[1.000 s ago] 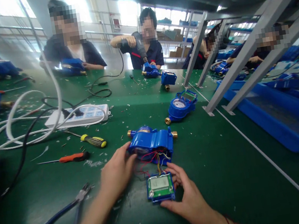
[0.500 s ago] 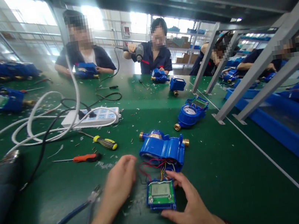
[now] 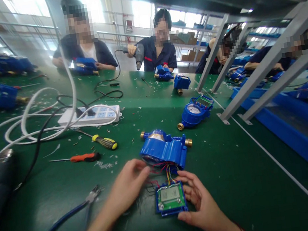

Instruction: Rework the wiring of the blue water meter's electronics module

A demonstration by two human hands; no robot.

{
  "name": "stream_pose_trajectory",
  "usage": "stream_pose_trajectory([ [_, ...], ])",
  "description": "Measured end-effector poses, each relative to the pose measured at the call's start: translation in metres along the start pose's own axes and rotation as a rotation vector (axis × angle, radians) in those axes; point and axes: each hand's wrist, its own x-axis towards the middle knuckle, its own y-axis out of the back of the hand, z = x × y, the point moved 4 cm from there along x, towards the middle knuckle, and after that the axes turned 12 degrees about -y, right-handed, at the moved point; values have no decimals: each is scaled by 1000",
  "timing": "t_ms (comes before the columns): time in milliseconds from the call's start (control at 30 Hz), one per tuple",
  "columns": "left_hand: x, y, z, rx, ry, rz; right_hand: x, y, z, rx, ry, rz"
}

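Note:
A blue water meter [image 3: 163, 149] with brass ends lies on the green table, its casing tipped so that thin red, yellow and dark wires [image 3: 167, 173] come out toward me. These wires run to a display circuit board [image 3: 170, 199] in a blue frame, with a grey screen facing up. My right hand [image 3: 203, 204] grips the board's right edge, thumb at the near corner and fingers at the far one. Beside the meter's near left, my left hand [image 3: 132, 182] is closed, thumb and forefinger pinched at the red wires.
Cutting pliers [image 3: 92, 196], an orange screwdriver [image 3: 85, 157], a yellow-black screwdriver [image 3: 104, 141] and a power strip [image 3: 90, 115] lie to the left. Another meter [image 3: 195, 112] sits beyond. A blue bin [image 3: 286, 130] and metal posts [image 3: 272, 51] stand right. Co-workers sit opposite.
My left hand has moved right to the red wires, its thumb and forefinger now together. The display board has shifted slightly right with my right hand.

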Motion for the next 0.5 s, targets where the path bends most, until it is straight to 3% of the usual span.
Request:
stream_pose_trajectory([
  [133, -4, -4, -5, -179, 76, -196, 7, 3, 0, 39, -44, -72],
  [200, -7, -6, -6, -265, 99, -238, 8, 5, -1, 34, -58, -82],
  [500, -5, 0, -6, -308, 109, -24, 9, 7, -2, 16, -101, -97],
])
